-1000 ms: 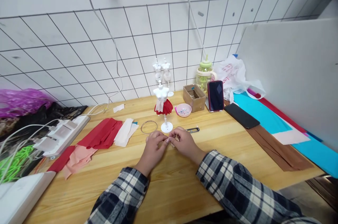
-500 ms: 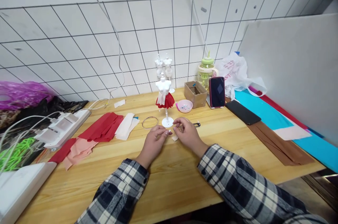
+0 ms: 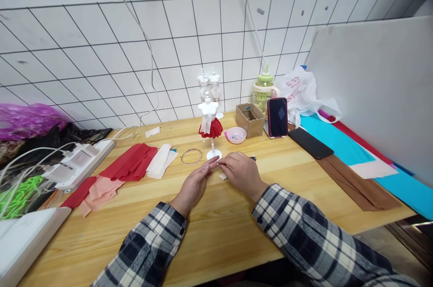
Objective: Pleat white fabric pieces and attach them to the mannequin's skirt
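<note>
My left hand is over the table in front of the dress form, its fingers stretched out together towards the right. Against its fingertips my right hand closes in a pinch; whatever lies between those fingers is too small to make out. A small pale scrap of fabric lies under the right hand. Just behind both hands stands a small white dress form, wearing a red skirt with a white strip down its front. The black end of a tool sticks out behind my right hand, the rest hidden.
A pink bowl of beads, a cardboard box and a propped phone stand behind. A wire ring, white cloth and red cloth lie left. At right are a black phone and brown fabric.
My left hand's fingers have straightened from a pinch. My right hand's fingertips have moved a little left onto them, and a small white bit at the left fingertips no longer shows clearly.
</note>
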Available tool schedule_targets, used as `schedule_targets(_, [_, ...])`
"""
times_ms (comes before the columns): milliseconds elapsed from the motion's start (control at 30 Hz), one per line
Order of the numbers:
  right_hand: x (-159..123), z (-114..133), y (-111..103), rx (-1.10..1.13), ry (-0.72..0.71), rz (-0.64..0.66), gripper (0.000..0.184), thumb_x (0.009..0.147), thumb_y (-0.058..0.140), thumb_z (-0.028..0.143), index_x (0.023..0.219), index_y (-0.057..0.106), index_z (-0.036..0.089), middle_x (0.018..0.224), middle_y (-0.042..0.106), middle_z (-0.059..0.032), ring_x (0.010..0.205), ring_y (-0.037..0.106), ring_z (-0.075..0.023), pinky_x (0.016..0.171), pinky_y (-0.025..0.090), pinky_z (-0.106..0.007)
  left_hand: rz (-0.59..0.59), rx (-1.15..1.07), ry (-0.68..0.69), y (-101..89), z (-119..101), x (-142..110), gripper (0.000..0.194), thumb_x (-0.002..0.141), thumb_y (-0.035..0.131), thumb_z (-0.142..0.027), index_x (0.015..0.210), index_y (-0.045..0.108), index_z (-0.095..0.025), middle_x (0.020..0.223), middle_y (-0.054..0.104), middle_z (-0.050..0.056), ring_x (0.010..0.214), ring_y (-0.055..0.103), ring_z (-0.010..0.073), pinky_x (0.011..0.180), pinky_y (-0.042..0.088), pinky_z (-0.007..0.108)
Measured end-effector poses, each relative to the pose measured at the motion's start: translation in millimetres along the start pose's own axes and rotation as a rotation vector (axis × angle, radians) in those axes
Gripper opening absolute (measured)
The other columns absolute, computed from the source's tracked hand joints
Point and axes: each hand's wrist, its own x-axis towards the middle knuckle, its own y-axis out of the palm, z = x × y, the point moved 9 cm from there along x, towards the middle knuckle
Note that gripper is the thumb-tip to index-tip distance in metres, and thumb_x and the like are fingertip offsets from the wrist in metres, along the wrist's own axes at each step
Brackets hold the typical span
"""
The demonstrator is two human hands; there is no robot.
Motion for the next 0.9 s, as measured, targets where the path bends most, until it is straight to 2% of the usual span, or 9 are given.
schedule_targets(100, [1, -5, -1, 0.06, 0.045, -0.011, 0.019, 0.094, 0.054, 0.026, 0.096, 0.072, 0.021, 0.09, 0.071, -0.0059, 0.086, 0.062, -0.019, 0.077, 0.044, -0.031, 0.017, 0.055, 0.002, 1.9, -5, -2, 0.034, 0.086, 0.059, -0.04, 0.111, 0.074, -0.022, 0.147, 0.05, 0.008, 0.141, 0.04, 0.0277, 0.117, 0.03, 0.047])
schedule_targets(200, [0, -20, 2, 0.207, 0.2, -0.04, 0.013, 0.088, 0.061, 0.023, 0.091, 0.073, 0.02, 0.084, 0.07, -0.0039, 0.078, 0.062, -0.0168, 0.069, 0.045, -0.028, 0.043, 0.261, 0.032, 6.0, -10, -2, 0.035, 0.085, 0.063, -0.036, 0.117, 0.072, -0.025, 0.144, 0.054, 0.008, 0.137, 0.045, 0.0266, 0.116, 0.032, 0.046])
schedule_targets(333, [-5, -39, 22, 0.499, 0.436, -0.031, 0.009, 0.081, 0.067, 0.023, 0.082, 0.075, 0.019, 0.076, 0.072, -0.003, 0.066, 0.061, -0.0152, 0.061, 0.045, -0.026, -0.075, 0.657, 0.153, 1.2, -22, -1, 0.028, 0.086, 0.061, -0.037, 0.107, 0.075, -0.024, 0.119, 0.07, 0.008, 0.116, 0.061, 0.024, 0.108, 0.042, 0.044])
schedule_targets(400, [-7, -38, 30, 0.597, 0.475, -0.004, 0.012, 0.081, 0.067, 0.025, 0.083, 0.077, 0.018, 0.076, 0.074, -0.0036, 0.064, 0.062, -0.0153, 0.06, 0.046, -0.026, -0.14, 0.754, 0.21, -3.0, -28, -1, 0.024, 0.088, 0.06, -0.037, 0.097, 0.076, -0.023, 0.107, 0.074, 0.008, 0.105, 0.065, 0.0227, 0.101, 0.048, 0.041])
schedule_targets(500, [-6, -27, 27, 0.6, 0.404, -0.012, 0.014, 0.084, 0.065, 0.025, 0.087, 0.078, 0.019, 0.078, 0.075, -0.0041, 0.068, 0.064, -0.0162, 0.064, 0.049, -0.027, -0.203, 0.818, 0.261, -8.6, -35, -3, 0.023, 0.088, 0.06, -0.038, 0.088, 0.076, -0.022, 0.097, 0.076, 0.007, 0.094, 0.068, 0.0213, 0.093, 0.052, 0.038])
schedule_targets(600, [-5, -12, 18, 0.541, 0.261, -0.02, 0.018, 0.088, 0.062, 0.024, 0.096, 0.078, 0.021, 0.086, 0.076, -0.0045, 0.077, 0.067, -0.0169, 0.072, 0.051, -0.028, -0.257, 0.837, 0.271, -13.0, -42, -5, 0.023, 0.086, 0.06, -0.038, 0.084, 0.076, -0.021, 0.093, 0.076, 0.007, 0.09, 0.069, 0.0212, 0.09, 0.054, 0.037])
schedule_targets(733, [-5, 4, 14, 0.408, 0.104, 0.035, 0.026, 0.094, 0.054, 0.023, 0.113, 0.073, 0.024, 0.099, 0.075, -0.0049, 0.088, 0.068, -0.0169, 0.08, 0.051, -0.029, -0.318, 0.831, 0.231, -17.9, -46, -7, 0.02, 0.082, 0.06, -0.033, 0.079, 0.075, -0.02, 0.09, 0.077, 0.006, 0.087, 0.07, 0.0211, 0.088, 0.055, 0.036])
schedule_targets(900, [-7, 13, 13, 0.275, 0.02, 0.068, 0.029, 0.098, 0.048, 0.026, 0.117, 0.071, 0.023, 0.103, 0.074, -0.0053, 0.092, 0.067, -0.0167, 0.082, 0.05, -0.028, -0.321, 0.79, 0.173, -22.0, -40, -4, 0.021, 0.078, 0.057, -0.027, 0.079, 0.076, -0.02, 0.092, 0.078, 0.005, 0.089, 0.071, 0.0214, 0.09, 0.055, 0.036])
